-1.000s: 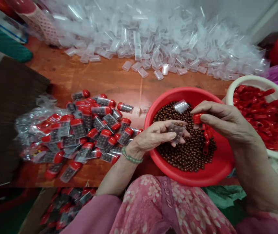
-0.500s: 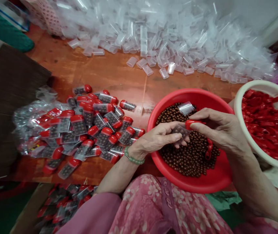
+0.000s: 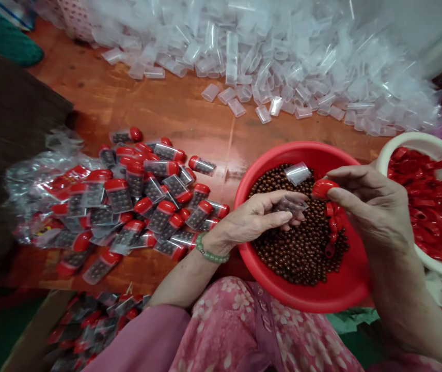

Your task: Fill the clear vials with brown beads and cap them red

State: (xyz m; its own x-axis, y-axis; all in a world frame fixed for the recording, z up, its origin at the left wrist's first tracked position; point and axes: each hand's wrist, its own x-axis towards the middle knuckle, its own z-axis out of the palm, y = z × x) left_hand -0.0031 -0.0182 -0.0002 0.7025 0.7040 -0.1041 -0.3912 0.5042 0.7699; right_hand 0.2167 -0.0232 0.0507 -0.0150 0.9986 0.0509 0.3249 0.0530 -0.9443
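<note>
My left hand [image 3: 257,217] pinches a small clear vial [image 3: 291,205] filled with brown beads, over the red basin [image 3: 356,281]. My right hand [image 3: 368,206] grips a red cap [image 3: 324,188] between thumb and fingers, just right of the vial and apart from it. More red caps [image 3: 332,227] hang below that hand's palm. The basin holds a mass of brown beads [image 3: 302,250] and one empty clear vial [image 3: 297,173] lying on them.
A pile of capped, filled vials [image 3: 143,201] lies on the wooden table [image 3: 174,119] to the left. Several empty clear vials [image 3: 267,57] are heaped along the back. A white bowl [image 3: 385,155] of red caps stands at the right. More filled vials [image 3: 100,315] sit in a box below the table edge.
The right hand brought the cap up to the vial's mouth half a second ago, then drew back slightly to the right with the cap. The left hand stayed over the basin.
</note>
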